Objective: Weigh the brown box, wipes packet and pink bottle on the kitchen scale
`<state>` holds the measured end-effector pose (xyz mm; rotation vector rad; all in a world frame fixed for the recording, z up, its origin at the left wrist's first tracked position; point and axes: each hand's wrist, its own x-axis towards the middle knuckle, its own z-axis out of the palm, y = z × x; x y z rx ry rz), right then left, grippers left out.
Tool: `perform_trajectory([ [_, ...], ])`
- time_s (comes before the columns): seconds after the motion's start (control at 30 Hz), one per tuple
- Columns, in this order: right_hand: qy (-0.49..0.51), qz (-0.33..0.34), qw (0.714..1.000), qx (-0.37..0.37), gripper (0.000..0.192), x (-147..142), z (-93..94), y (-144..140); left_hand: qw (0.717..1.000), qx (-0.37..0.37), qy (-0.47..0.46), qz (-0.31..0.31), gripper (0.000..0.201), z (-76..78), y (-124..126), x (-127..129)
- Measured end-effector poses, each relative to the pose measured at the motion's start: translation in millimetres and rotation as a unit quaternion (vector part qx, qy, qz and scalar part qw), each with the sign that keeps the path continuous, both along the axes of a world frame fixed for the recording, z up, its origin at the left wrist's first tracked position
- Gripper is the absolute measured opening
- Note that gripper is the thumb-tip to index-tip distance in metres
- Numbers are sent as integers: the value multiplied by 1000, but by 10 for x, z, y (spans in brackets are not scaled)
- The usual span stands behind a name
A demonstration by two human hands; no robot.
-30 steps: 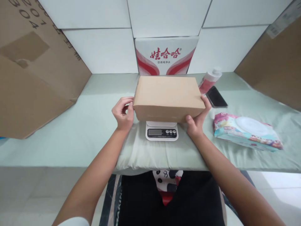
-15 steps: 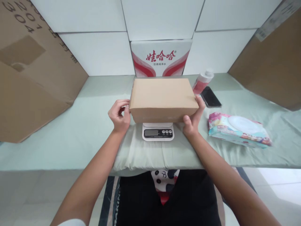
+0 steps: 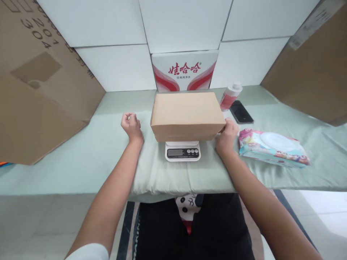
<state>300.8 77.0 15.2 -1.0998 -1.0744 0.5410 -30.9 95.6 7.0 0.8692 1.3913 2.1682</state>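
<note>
i see a plain brown closed cardboard box [image 3: 187, 115] resting at the centre of the frame on top of a small white digital kitchen scale [image 3: 182, 151], whose dark display and three round buttons show just below the box's near edge; the scale stands on a pale green cloth-covered table [image 3: 81, 159]; my left hand [image 3: 131, 126] sits left of centre, curled into a loose fist with nothing in it, near the box's left end but apart from it, resting on or just over the cloth; my right hand [image 3: 227, 135] sits right of centre, fingers curled, at the box's lower right corner; i cannot tell whether it touches the corner or grips anything; just right of that hand lies a flat pink and blue pack of wet wipes [image 3: 272, 148] with a white lid; above it, toward the upper right, a black phone [image 3: 241, 112] lies face up beside a tilted red and white bottle [image 3: 230, 96]; behind the box, at upper centre, stands a white carton with red lettering [image 3: 184, 69]; large brown cardboard sheets [image 3: 38, 90] lean in at the left and right edges
</note>
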Motion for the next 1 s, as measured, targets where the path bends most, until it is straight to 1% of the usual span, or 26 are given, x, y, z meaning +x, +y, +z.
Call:
perform_trajectory([
  [0.1, 75, 12, 997, -24, 52, -13, 21, 29, 997, -7, -77, -21, 33, 50, -20, -19],
  [0.2, 124, 30, 991, -35, 51, -4, -15, 84, 991, 10, -129, -46, 43, 96, -62, -7],
  [0.33, 157, 46, 985, -56, 53, 27, -97, 152, 980, 26, -186, -65, 48, 132, -86, 7],
  [0.5, 166, 19, 982, -89, 45, 45, -138, 194, 966, 14, -247, -74, 44, 136, -49, -60],
  [0.6, 168, 2, 982, -84, 38, 46, -133, 213, 948, 4, -304, -90, 44, 132, -20, -151],
  [0.7, 178, -4, 981, -79, 36, 44, -125, 235, 921, -1, -371, -121, 44, 146, -11, -246],
  [0.77, 182, -10, 980, -79, 36, 42, -118, 248, 906, 11, -402, -132, 42, 165, -17, -294],
  [0.87, 188, -18, 979, -76, 37, 37, -107, 259, 895, 30, -428, -124, 30, 181, -21, -340],
  [0.93, 192, -13, 979, -70, 38, 37, -102, 260, 895, 36, -427, -123, 22, 166, -9, -370],
  [1.0, 191, -8, 979, -67, 39, 39, -102, 259, 904, 44, -403, -138, 15, 129, 14, -404],
])
